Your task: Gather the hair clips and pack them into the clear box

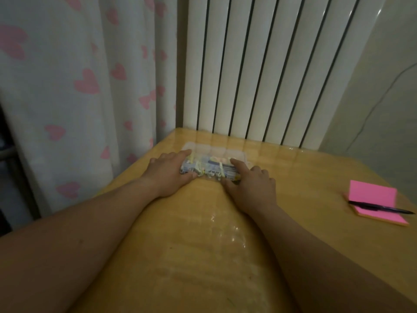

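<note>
Holding clear box, colourful hair clips inside, both hands.

Clear plastic box; glossy wood-look table; cloth curtain; paper notepad

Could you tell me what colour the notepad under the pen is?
Pink notepad, shown in the head view.

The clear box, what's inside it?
Inside the clear box lie hair clips in yellow, blue and pink, bunched together. The left hand and right hand cover both ends, so what lies there is hidden.
</note>
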